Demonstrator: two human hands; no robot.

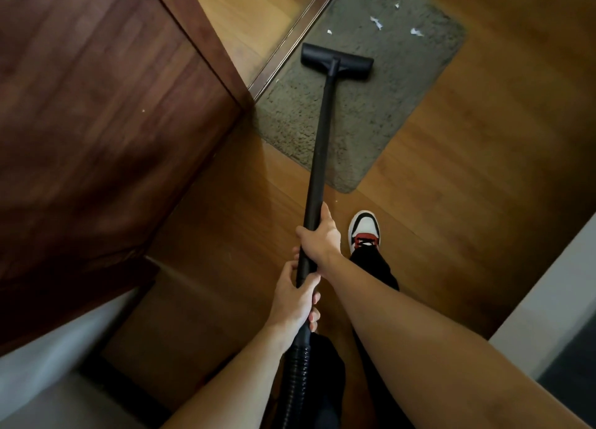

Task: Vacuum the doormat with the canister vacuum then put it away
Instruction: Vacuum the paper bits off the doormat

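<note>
A grey shaggy doormat (pixel 371 106) lies on the wooden floor by a door threshold. Several white paper scraps (pixel 375 22) are scattered on its far half. The black floor nozzle (pixel 337 61) of the vacuum rests on the mat, just short of the scraps. A long black wand (pixel 322 144) runs from the nozzle back to me. My right hand (pixel 321 236) grips the wand higher up. My left hand (pixel 295 294) grips it just below, where the ribbed black hose (pixel 295 373) begins. The canister itself is out of view.
A dark wooden door (pixel 106 122) stands at the left, its edge meeting the mat's near left corner. A metal threshold strip (pixel 290 41) borders the mat's left side. My shoe (pixel 364 230) stands on the floor behind the mat. A white wall edge (pixel 548 299) is at right.
</note>
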